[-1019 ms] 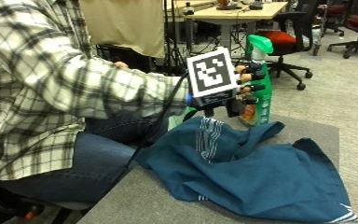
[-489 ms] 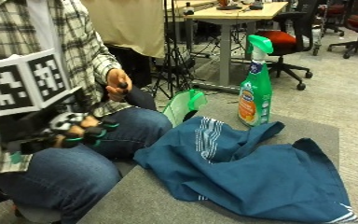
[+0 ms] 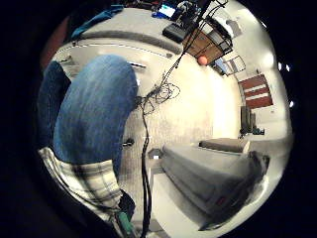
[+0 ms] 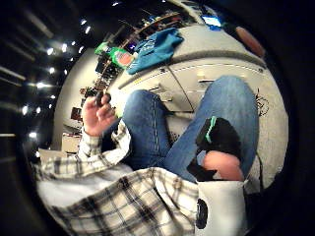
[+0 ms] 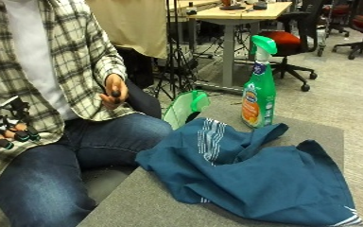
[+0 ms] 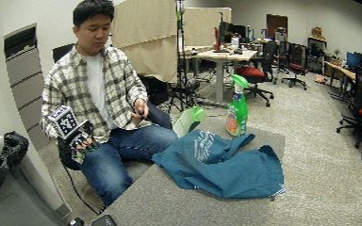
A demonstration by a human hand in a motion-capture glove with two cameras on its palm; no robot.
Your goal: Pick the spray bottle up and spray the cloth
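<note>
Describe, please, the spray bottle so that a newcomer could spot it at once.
Find the grey table in front of the seated person, with a crumpled teal cloth spread over it. The spray bottle stands upright at the table's far edge, just behind the cloth. It alone is green, with an orange label and green trigger head.

A grey carpet floor (image 6: 332, 136) runs through an office room. A wooden desk (image 5: 238, 12) stands at the far side with a red-seated chair (image 5: 288, 40) to its right. A beige screen (image 6: 146, 37) stands far left. More desks and chairs (image 6: 357, 89) line the right wall.
</note>
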